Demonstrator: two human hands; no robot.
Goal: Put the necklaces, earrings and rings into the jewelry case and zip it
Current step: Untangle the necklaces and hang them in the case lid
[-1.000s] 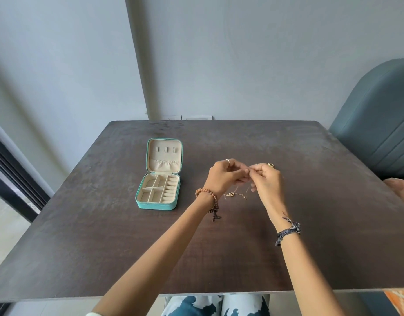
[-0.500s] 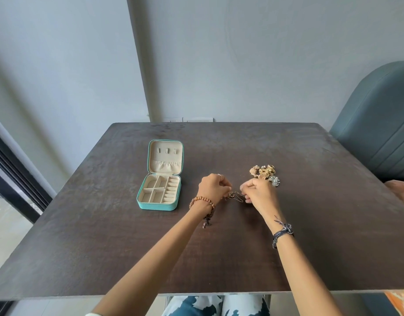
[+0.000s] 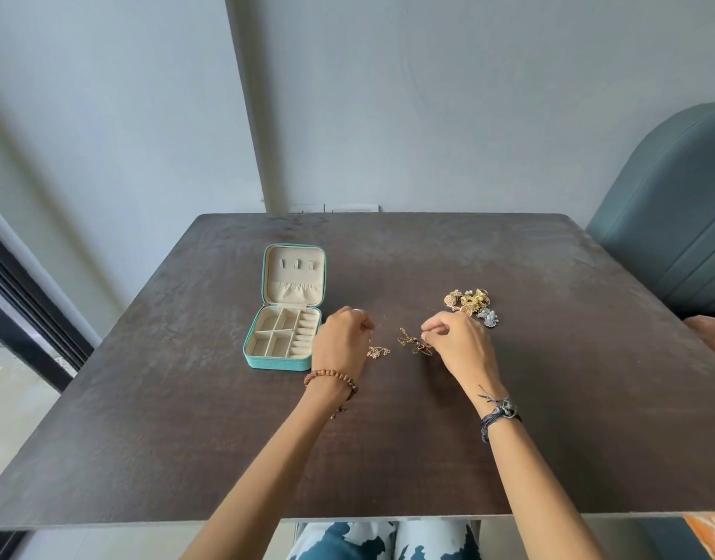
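dark wooden table (image 3: 388, 458), grey wall (image 3: 428, 95), teal chair (image 3: 670, 236)

The teal case (image 3: 283, 313) lies open, lid back, cream compartments bare, just left of the left hand (image 3: 341, 341). One thin gold chain (image 3: 378, 352) lies by that hand, a tangled chain (image 3: 414, 344) at the right hand's (image 3: 460, 345) fingertips, and a gold pile (image 3: 471, 303) just beyond it.

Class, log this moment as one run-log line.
case: open, empty | left hand: pinching chain | right hand: at tangled chains | pile: untouched
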